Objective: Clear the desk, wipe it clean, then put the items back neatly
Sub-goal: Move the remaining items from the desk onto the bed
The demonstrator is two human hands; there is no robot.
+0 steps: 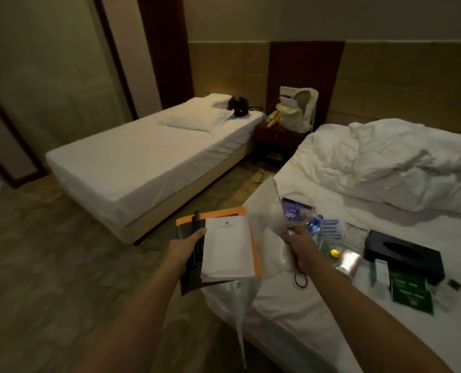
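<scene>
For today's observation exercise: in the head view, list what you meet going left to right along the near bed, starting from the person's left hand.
Left hand holding notepad → right hand gripping clear bag → water bottle → yellow object → black tissue box.

The left hand (pixel 189 244) grips a notepad (pixel 228 247), pen (pixel 196 238) and orange folder (pixel 216 215); the right hand (pixel 296 244) holds clear plastic bags (pixel 267 219) — beside the near bed (pixel 291 313), strewn with a black tissue box (pixel 404 255) and water bottles (pixel 309 223).
</scene>
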